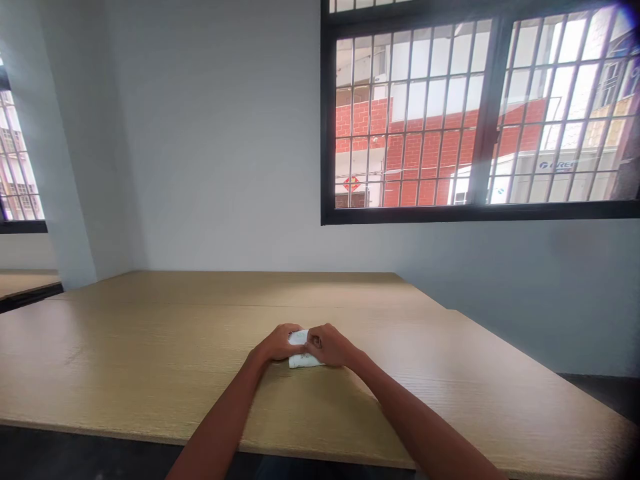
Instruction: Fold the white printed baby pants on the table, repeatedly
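A small white packet with faint printed marks, like a pack of tissues, lies on the wooden table in front of me. My left hand grips its left side, the thumb lying across the top towards the middle. On the packet's right part, my right hand is closed with its fingers curled into a pinch, close to the left thumb tip. My fingers hide part of the packet's middle and right end, and I cannot make out whether it is open.
The light wooden table stretches out on both sides, its front edge near my forearms. A seam runs across it behind my hands. Beyond stand a pale wall and a barred window. Another table shows at far left.
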The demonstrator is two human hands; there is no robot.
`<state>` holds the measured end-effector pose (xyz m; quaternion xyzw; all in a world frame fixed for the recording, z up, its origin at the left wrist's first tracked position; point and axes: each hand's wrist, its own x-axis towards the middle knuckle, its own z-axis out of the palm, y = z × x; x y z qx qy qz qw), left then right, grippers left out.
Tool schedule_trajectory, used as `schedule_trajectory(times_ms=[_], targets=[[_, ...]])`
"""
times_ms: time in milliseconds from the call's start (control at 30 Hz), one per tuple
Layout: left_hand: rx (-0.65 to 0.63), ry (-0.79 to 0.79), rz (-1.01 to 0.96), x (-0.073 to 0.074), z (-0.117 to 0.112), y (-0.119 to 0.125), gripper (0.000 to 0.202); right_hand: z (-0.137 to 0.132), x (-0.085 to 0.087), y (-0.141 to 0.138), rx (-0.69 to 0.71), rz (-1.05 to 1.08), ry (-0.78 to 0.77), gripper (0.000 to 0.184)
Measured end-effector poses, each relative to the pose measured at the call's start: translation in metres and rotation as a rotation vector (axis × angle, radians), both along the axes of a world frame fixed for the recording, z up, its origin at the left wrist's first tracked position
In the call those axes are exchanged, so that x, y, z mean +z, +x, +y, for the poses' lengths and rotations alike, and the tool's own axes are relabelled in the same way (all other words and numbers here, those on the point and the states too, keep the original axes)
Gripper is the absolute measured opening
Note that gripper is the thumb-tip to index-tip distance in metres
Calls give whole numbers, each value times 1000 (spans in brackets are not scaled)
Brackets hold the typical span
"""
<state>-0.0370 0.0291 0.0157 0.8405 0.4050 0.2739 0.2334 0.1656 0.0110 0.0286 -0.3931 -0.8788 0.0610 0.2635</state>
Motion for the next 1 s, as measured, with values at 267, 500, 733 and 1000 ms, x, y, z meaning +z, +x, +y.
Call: schedule_trajectory(times_ms=[267, 500, 733, 1000], targets=[[-24, -50, -24, 2, -1, -2, 38, 10, 1, 5, -32, -18, -61, 17], [-34, -104, -21, 2, -1, -5, 50, 8, 7, 11, -70, 39, -30, 15], [-11, -58, -24, -2, 6, -6, 44, -1, 10, 2, 85, 1, -182, 16], [0, 62, 5, -5, 8, -4, 33, 5, 12, 13, 29, -63, -173, 16]])
